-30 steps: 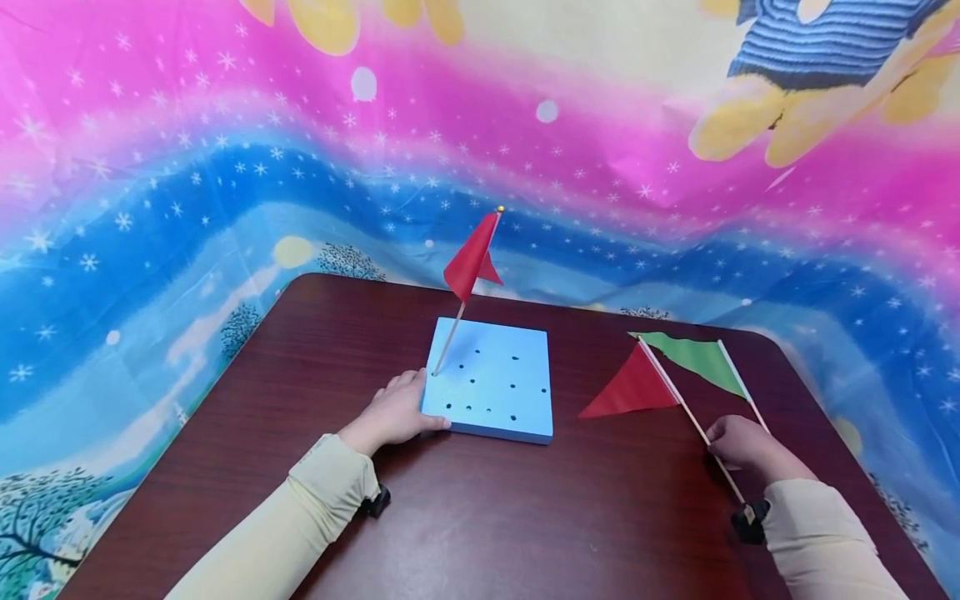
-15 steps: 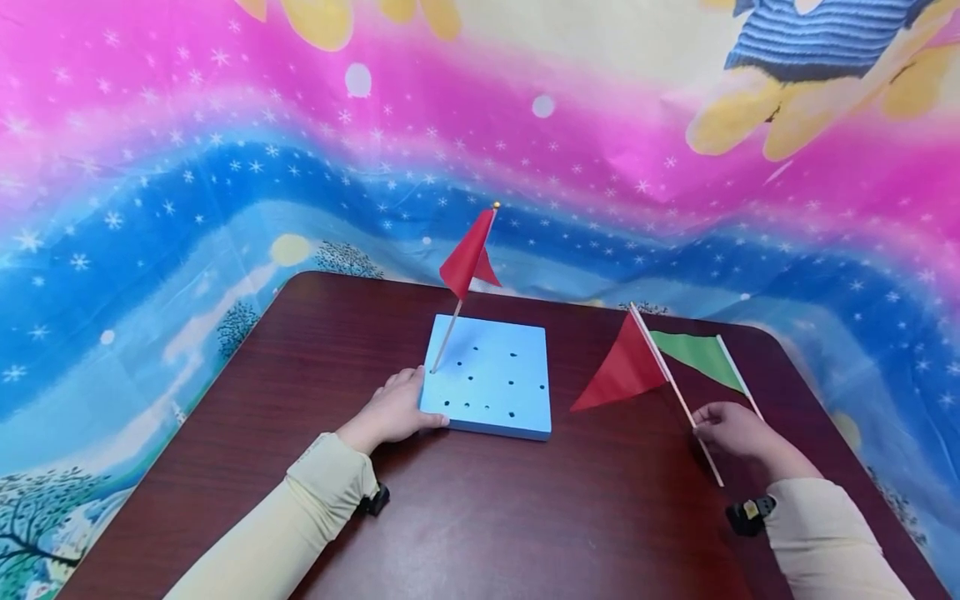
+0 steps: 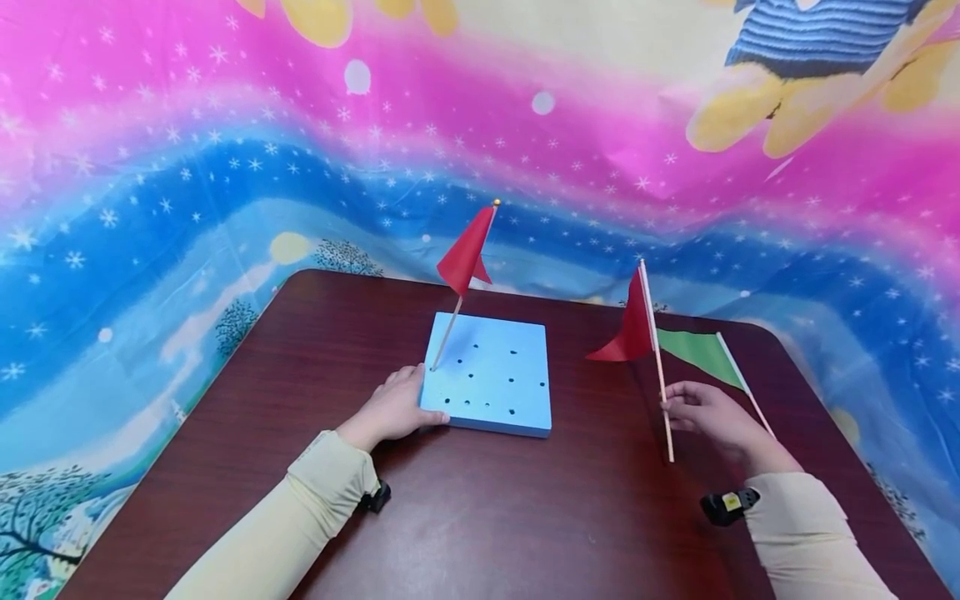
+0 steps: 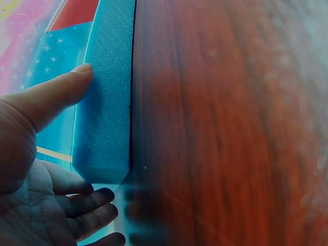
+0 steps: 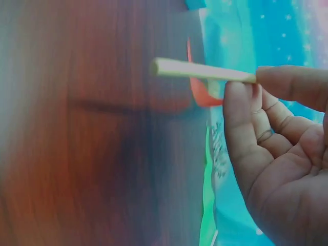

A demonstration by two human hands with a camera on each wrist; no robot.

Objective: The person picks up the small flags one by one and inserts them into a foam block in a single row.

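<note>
A light blue square board (image 3: 491,367) with several small holes lies on the table. My left hand (image 3: 393,408) rests at its near left corner; in the left wrist view the thumb (image 4: 72,87) is straight against the board's front side, the other fingers by the adjacent side. A red flag (image 3: 467,254) leans slightly right, its stick in a hole near the board's left edge. Right of the board, my right hand (image 3: 705,412) pinches another red flag (image 3: 637,321) by its stick, between thumb and fingers. The stick's lower end (image 5: 174,67) hangs free below the fingers.
A green flag (image 3: 697,354) lies behind and beside my right hand, its white-topped stick slanting toward the table's right edge. The dark brown wooden table (image 3: 525,517) has rounded far corners. A colourful patterned cloth (image 3: 300,167) hangs behind it.
The right hand has lifted its red flag off the table and moved left, turning the stick from slanted to nearly upright. The left hand, board and standing flag keep their places.
</note>
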